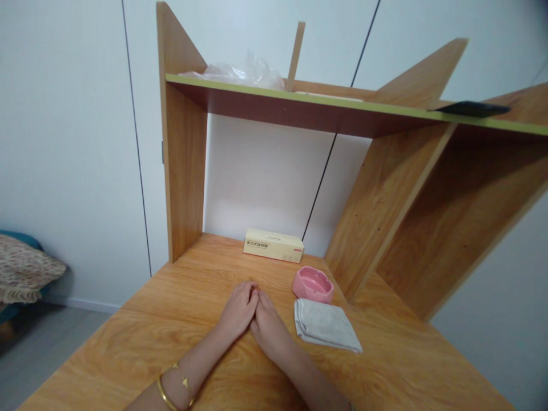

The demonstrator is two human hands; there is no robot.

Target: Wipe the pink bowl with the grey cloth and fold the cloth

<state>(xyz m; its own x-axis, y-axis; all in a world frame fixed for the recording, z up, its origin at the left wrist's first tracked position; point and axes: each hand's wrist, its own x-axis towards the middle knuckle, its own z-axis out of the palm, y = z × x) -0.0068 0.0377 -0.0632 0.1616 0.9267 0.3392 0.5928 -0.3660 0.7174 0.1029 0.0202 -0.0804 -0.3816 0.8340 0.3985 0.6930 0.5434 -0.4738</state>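
behind the hands a white wall (pixel 64 114) and a wooden shelf (pixel 299 105) rise over the wide table (pixel 171 319). beyond the fingertips lies a long box (pixel 273 245). just right of the right hand (pixel 269 325) is a folded grey cloth (pixel 326 325), then a pink dish (pixel 313 283). left hand (pixel 238 311) and right hand rest flat, empty, touching side by side; i judge no step is begun.

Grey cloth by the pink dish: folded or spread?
Folded. The grey cloth lies as a compact rectangle, layered edges showing at its left side.
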